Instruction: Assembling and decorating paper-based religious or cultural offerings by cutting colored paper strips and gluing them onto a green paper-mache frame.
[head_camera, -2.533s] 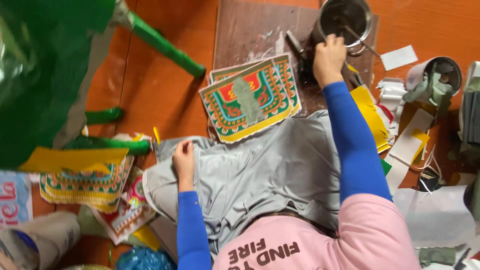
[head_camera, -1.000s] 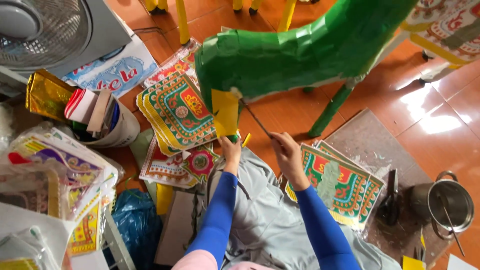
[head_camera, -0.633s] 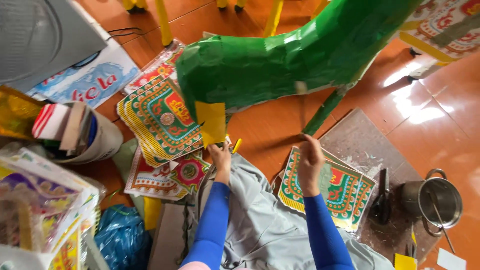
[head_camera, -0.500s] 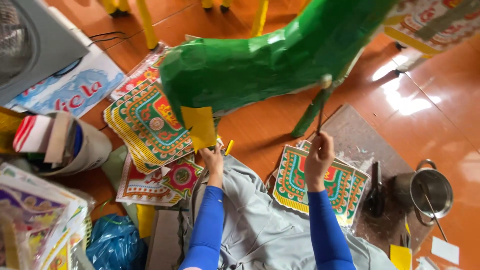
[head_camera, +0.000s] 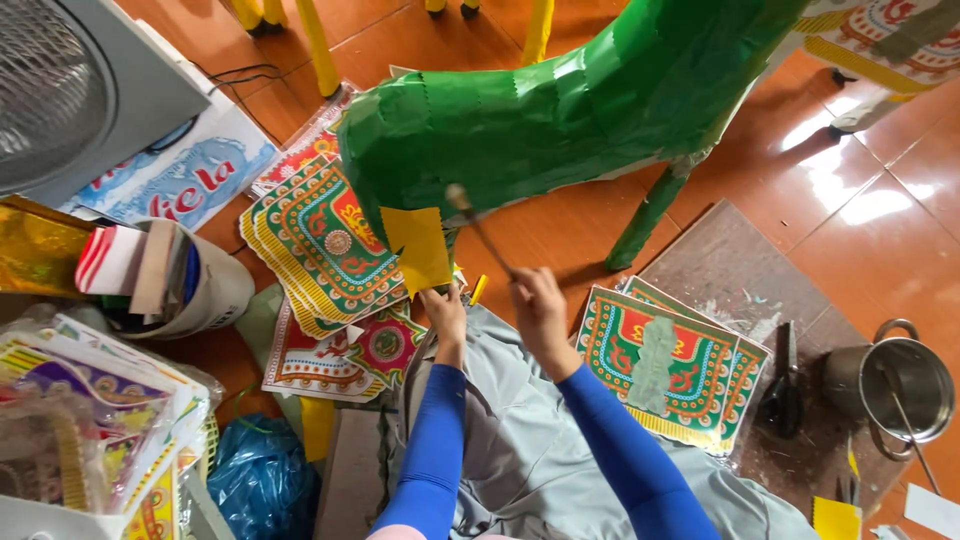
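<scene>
green paper animal figure (head_camera: 560, 110) fully covered in green; left hand (head_camera: 445, 305) pinches yellow paper square (head_camera: 420, 245) against it, not yet stuck; right hand (head_camera: 538, 300) closed round brush (head_camera: 480, 225).

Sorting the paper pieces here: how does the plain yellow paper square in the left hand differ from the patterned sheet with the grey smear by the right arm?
The plain yellow paper square is small, unprinted and held up by the left hand against the green paper animal figure. The patterned sheet with the grey smear is larger, multicoloured and lies flat on the floor. Both are thin paper.
</scene>
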